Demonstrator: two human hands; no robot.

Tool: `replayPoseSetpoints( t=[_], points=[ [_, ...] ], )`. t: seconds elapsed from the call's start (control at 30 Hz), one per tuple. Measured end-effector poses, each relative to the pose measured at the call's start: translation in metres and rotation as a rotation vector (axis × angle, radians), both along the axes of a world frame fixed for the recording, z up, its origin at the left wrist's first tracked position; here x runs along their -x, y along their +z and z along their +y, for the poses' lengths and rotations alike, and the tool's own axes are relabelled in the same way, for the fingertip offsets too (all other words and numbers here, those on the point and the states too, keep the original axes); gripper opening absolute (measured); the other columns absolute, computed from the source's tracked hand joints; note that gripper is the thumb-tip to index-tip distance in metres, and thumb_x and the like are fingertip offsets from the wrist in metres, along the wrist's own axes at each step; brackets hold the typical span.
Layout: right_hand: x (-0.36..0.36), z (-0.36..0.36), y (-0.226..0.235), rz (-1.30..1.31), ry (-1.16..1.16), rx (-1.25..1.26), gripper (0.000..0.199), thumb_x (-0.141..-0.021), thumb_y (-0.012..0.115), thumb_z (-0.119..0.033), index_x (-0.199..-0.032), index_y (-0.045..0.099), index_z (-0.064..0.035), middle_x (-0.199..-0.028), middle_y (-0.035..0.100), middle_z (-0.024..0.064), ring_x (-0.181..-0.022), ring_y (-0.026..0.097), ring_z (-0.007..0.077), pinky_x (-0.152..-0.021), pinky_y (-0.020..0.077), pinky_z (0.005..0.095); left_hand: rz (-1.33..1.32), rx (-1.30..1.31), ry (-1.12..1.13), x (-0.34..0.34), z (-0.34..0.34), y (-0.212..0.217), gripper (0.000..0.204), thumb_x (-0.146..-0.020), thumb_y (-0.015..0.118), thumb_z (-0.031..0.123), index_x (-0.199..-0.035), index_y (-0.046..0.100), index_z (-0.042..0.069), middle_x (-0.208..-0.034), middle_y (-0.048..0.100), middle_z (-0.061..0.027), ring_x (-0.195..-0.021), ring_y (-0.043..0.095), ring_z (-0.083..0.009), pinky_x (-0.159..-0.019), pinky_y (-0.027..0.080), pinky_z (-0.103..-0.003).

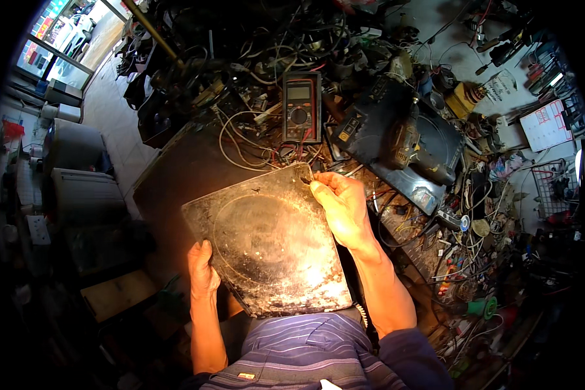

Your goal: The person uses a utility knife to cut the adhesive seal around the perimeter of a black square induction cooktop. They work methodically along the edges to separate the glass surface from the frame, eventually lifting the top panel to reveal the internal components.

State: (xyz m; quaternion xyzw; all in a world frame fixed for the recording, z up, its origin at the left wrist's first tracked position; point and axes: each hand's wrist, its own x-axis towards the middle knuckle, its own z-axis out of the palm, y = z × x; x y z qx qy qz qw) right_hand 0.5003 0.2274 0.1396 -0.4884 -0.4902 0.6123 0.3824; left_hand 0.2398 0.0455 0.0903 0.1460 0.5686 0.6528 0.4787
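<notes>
A grimy, dark, square induction cooktop (273,244) with a thin ring marked on its glass lies tilted across my lap. Bright light falls on its lower right part, where the surface is scratched and speckled. My left hand (205,268) grips its left edge, thumb up and the other fingers hidden beneath. At the upper right corner my right hand (342,209) is closed on the edge, its thumb on the glass next to a dark chipped-looking spot. The underside is out of sight.
Beyond the cooktop lies a multimeter (301,107) among tangled wires. A second black cooktop (396,146) at the right carries a power tool (406,146). Loose parts and a green spool (483,307) clutter the bench's right side. White boxy appliances (88,195) stand at left.
</notes>
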Motion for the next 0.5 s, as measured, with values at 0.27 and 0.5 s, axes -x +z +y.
replayPoseSetpoints(
  t=[0.27,0.5],
  points=[
    [-0.036,0.007,0.019,-0.013,0.059,0.102,0.028,-0.099,0.062,-0.012,-0.112,0.069,0.0116,-0.084,0.059,-0.0047,-0.075,0.048,0.0042,-0.068,0.0405,0.0233,-0.19,-0.091,-0.081,-0.022,0.003,-0.039,0.038,-0.1,0.073,0.028,-0.125,0.068,-0.001,-0.118,0.075,-0.0103,-0.103,0.073,-0.022,-0.093,0.059,-0.038],
    [-0.03,0.009,0.019,0.032,0.024,-0.005,0.024,-0.099,0.074,-0.016,-0.103,0.072,0.0079,-0.076,0.066,-0.0006,-0.067,0.054,0.0043,-0.059,0.043,0.0245,-0.205,-0.117,-0.055,-0.037,-0.004,-0.035,0.039,-0.099,0.074,0.028,-0.125,0.069,0.0,-0.119,0.075,-0.0105,-0.103,0.072,-0.0221,-0.093,0.058,-0.038]
  ],
)
